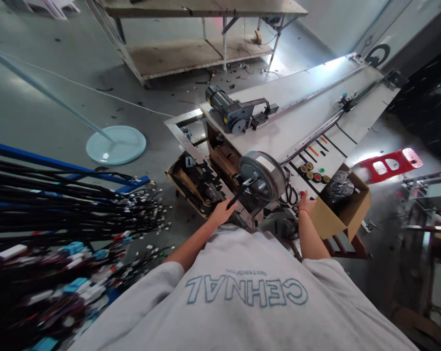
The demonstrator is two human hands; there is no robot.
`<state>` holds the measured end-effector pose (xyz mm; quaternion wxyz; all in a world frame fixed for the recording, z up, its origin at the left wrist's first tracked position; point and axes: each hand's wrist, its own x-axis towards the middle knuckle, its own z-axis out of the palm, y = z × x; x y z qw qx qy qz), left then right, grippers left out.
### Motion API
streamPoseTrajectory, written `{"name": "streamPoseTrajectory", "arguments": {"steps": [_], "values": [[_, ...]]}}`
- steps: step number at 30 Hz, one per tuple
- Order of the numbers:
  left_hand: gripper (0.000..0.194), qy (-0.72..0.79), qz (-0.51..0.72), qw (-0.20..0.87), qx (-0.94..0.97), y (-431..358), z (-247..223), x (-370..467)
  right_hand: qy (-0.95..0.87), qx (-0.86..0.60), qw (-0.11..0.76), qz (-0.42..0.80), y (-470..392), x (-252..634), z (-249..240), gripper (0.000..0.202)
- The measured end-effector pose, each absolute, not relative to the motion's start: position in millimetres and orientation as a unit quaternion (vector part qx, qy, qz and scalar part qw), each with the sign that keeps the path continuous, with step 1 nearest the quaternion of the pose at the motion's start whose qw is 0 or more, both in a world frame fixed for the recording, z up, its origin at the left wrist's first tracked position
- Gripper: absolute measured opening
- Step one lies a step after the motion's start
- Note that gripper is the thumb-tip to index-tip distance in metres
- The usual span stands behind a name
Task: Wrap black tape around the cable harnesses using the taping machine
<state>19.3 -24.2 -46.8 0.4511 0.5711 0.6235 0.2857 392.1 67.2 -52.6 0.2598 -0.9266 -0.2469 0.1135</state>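
My left hand [223,212] is closed round a black handle [238,192] that runs up to the hub of a large dark reel [263,175] at the near end of the long workbench [271,126]. On the bench's near right corner, my right hand [306,202] has its fingers at a small red button [301,193]; whether it grips anything is too small to tell. Round gold-coloured pieces [310,166] and a green button [322,170] lie just beyond that hand. Black cable loops [290,191] are between the reel and my right hand.
A motor [220,100] sits on the bench beyond the reel. An open cardboard box [330,214] stands at the right, near a red stool [390,165]. Bundles of black cables [59,204] hang at the left, below a round pale base [115,145]. A shelved table [176,61] stands ahead.
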Motion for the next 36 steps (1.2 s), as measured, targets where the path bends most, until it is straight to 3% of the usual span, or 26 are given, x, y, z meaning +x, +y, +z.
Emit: {"name": "streamPoseTrajectory", "arguments": {"steps": [20,29,36], "values": [[0.029,0.61,0.271,0.483,0.567,-23,-54,18,-0.24,-0.933,0.25,0.097,67,388,-52,0.052],[0.04,0.579,0.285,0.527,0.553,-27,-55,14,-0.244,-0.927,0.261,0.118,64,391,-54,0.066],[0.045,0.584,0.307,0.513,0.55,-31,-42,17,-0.272,-0.919,0.27,0.097,63,393,-56,0.059]]}}
